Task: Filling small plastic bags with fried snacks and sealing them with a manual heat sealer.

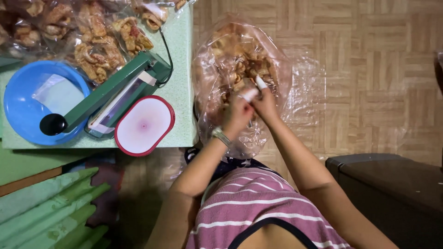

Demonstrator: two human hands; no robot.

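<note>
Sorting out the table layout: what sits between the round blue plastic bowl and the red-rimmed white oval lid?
In the head view, a green impulse heat sealer lies diagonally between the blue bowl and the oval lid.

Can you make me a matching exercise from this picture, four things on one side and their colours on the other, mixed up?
Things:
1. bowl
2. heat sealer
3. oval lid
4. shirt

Colours:
A. white with a red rim
B. purple with white stripes
C. blue
D. green

Pairs: 1-C, 2-D, 3-A, 4-B
</note>
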